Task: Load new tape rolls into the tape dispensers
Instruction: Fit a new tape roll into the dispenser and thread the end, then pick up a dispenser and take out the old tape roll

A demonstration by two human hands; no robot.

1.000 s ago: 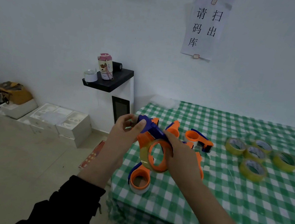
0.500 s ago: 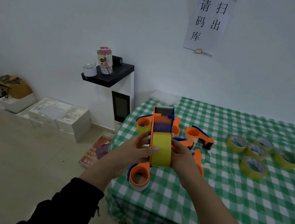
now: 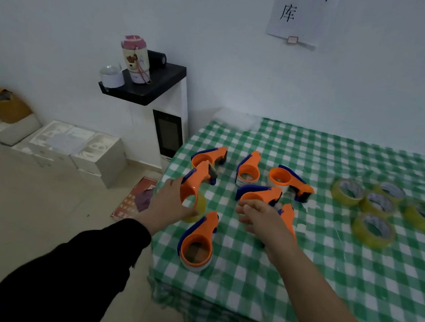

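Tape dispenser, loaded with yellow tape, sits in the left hand, whose curled fingers grip it as if setting it down near the table's left edge, while the right hand, its grip unclear through blur, nears an empty dispenser that probably needs 1 of 5 rolls at right.

Loaded dispenser now low in left hand alone

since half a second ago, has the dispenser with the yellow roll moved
Yes. The loaded dispenser went down and left to the table's left edge, just beyond the nearest dispenser.
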